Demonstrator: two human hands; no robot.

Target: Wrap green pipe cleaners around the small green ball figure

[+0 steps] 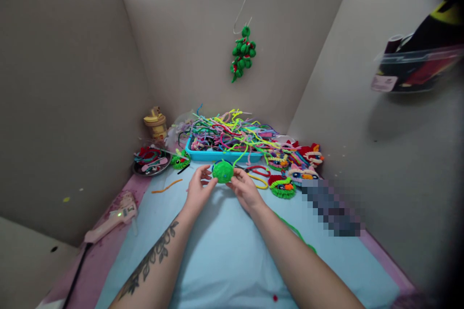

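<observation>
A fuzzy bright green round piece, seemingly made of pipe cleaner, is held up between my two hands over the light blue cloth. My left hand grips its left edge with thumb and fingers. On the opposite edge, my right hand pinches it. Dark blue shows along its upper rim. Just behind my right hand lie red-handled scissors and a yellow-handled tool. A green bird-like pipe cleaner figure with an orange beak rests to the right.
A blue tray heaped with colourful pipe cleaners stands at the back. To the left are a round metal dish, an orange pipe cleaner and a pink glue gun with a lit green light. Grey panels enclose the table.
</observation>
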